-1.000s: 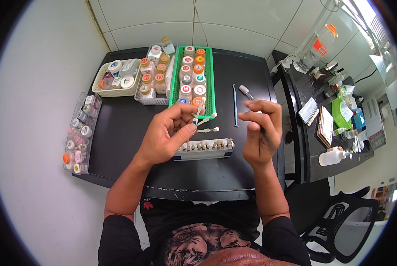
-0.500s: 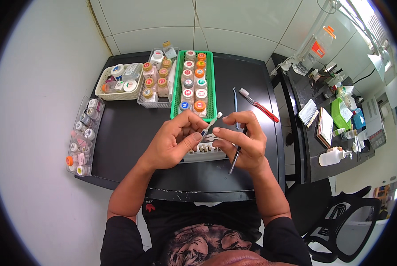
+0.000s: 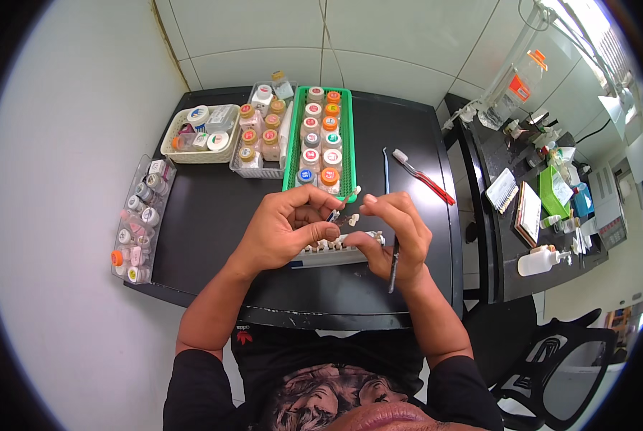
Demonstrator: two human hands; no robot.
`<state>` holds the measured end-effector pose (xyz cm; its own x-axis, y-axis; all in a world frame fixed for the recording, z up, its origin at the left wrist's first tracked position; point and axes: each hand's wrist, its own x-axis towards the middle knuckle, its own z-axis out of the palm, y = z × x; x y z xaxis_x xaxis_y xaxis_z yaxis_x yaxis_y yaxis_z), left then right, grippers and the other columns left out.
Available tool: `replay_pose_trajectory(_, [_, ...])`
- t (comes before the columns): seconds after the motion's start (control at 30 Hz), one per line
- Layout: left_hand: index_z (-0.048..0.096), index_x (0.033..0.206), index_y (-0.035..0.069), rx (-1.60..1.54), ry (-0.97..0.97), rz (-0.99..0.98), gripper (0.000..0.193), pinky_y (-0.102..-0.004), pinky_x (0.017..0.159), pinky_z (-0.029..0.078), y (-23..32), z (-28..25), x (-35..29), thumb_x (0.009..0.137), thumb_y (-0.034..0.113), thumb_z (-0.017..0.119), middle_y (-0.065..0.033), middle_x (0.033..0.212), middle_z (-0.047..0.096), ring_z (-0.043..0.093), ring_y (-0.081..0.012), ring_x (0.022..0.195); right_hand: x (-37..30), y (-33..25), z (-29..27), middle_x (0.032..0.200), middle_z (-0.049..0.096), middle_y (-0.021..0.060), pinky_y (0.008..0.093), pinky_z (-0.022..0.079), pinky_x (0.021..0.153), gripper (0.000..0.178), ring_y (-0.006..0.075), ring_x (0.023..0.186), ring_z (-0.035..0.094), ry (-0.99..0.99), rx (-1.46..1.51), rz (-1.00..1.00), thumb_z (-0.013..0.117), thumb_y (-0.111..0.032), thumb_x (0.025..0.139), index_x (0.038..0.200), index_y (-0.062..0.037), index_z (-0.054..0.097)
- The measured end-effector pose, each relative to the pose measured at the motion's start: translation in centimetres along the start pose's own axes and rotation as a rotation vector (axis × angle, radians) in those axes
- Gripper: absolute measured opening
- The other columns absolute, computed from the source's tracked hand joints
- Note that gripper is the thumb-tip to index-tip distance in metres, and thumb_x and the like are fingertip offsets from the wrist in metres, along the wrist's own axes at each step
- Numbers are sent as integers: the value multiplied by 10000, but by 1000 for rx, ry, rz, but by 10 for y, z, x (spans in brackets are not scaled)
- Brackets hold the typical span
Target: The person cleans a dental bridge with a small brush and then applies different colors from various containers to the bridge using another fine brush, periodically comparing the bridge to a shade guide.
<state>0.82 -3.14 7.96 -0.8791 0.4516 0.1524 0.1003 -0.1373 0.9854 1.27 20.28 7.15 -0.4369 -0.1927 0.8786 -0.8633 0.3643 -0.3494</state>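
- I have the left hand (image 3: 285,228) pinching tooth-tipped tabs (image 3: 354,220) near the white holder (image 3: 329,258).
- The right hand (image 3: 402,241) grips a thin dark tool (image 3: 394,270), thumb and forefinger parted.
- Its upper end is hidden; I can't tell whether this hand touches the tabs.

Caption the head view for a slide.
Left hand grips slim white-tipped sticks; right hand holds a thin dark rod.
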Motion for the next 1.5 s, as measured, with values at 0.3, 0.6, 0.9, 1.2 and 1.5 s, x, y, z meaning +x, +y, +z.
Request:
replay_pose_trajectory(0.3, [733, 1161, 29, -231, 53, -72, 199, -226, 660, 555, -4, -14, 0, 1014, 111, 838, -60, 1082, 776, 810, -170, 921, -3, -1, -3, 1004, 747, 136, 392, 504, 748, 486, 283, 827, 679, -19, -17, 51, 934, -63, 811, 1260, -10, 757])
replay_pose_trajectory(0.6, [690, 1047, 58, -430, 62, -42, 121, -229, 670, 508, -15, -26, 3, 997, 11, 789, -92, 1130, 737, 795, -196, 912, -2, -1, -1, 952, 729, 114, 386, 469, 725, 400, 265, 795, 657, -70, -56, 63, 873, 16, 828, 1214, -16, 773])
replay_pose_trajectory(0.9, [709, 1148, 16, -224, 90, -28, 165, -249, 722, 579, 1, -12, 5, 1016, 47, 803, -71, 1037, 761, 758, -126, 877, 0, 0, -2, 980, 719, 125, 408, 493, 739, 384, 288, 823, 670, -13, -134, 111, 839, 57, 839, 1208, -14, 762])
replay_pose_trajectory(1.2, [780, 1168, -29, 174, 41, 41, 174, -252, 721, 590, 2, 1, 2, 1022, 61, 805, -45, 945, 787, 725, -76, 792, 5, 4, -10, 1092, 708, 101, 416, 511, 787, 510, 291, 938, 665, -85, -119, 158, 919, -53, 793, 1279, -100, 774])
replay_pose_trajectory(1.5, [806, 1138, -8, 455, 82, 267, 168, -267, 685, 585, -1, 12, 1, 995, 75, 834, -98, 954, 809, 748, -98, 750, 5, 8, -16, 961, 723, 26, 405, 471, 758, 294, 249, 898, 667, -241, -131, 95, 903, -79, 796, 1070, -91, 795])
